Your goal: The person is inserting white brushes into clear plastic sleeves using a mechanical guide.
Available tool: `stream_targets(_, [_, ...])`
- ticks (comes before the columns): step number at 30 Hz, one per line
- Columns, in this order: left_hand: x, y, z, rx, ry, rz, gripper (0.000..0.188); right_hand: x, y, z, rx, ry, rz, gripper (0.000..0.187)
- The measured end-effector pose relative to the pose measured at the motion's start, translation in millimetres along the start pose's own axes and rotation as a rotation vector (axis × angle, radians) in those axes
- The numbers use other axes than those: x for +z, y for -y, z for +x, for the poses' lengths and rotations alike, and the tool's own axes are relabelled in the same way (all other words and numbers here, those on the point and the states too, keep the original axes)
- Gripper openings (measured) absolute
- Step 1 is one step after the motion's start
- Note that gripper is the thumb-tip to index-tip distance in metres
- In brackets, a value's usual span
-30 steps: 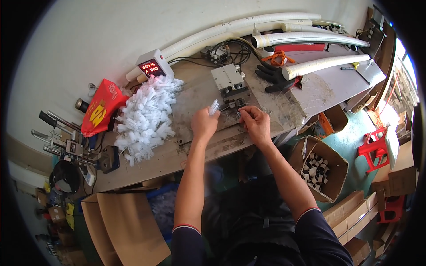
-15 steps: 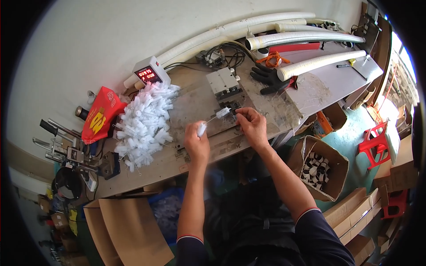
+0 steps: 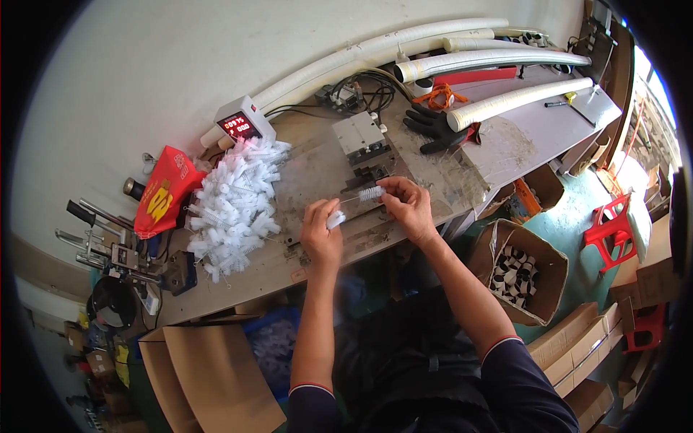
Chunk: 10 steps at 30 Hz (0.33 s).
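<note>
My left hand point(image 3: 322, 232) is closed on the wire stem of a small white bristle brush point(image 3: 370, 193). A second white brush point(image 3: 335, 219) is tucked in the same hand. My right hand point(image 3: 410, 211) pinches the far end of the first brush, so it lies almost level between both hands. Just beyond it stands a small metal clamping fixture point(image 3: 361, 137) with dark jaws, and the brush is apart from it. Left of my hands is a big heap of similar white brushes point(image 3: 234, 206) on the workbench point(image 3: 303, 177).
A counter box with a red display point(image 3: 240, 125) stands behind the heap, a red bag point(image 3: 168, 189) beside it. A black glove point(image 3: 433, 130) and long white tubes point(image 3: 520, 103) lie at the right. Cardboard boxes point(image 3: 216, 375) and a carton of short tube pieces point(image 3: 505, 245) stand below.
The brush has come away from the fixture's jaws, slightly right and nearer to me, and turned more level. My right fingers have moved onto its end.
</note>
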<state>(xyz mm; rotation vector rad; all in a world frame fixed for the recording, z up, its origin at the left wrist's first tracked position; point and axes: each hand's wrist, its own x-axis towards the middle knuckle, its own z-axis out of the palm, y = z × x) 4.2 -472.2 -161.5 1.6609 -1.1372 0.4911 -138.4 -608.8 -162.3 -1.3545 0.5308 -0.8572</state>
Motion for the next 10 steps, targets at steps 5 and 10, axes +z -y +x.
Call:
stream_targets(5, [1, 1, -2, 0.023, 0.020, 0.031, 0.018, -3, -4, 2, 0.042, 0.017, 0.018, 0.028])
stream_targets(10, [1, 0, -5, 0.064, 0.017, 0.041, 0.019, -4, -10, 4, 0.072, 0.027, 0.048, 0.030])
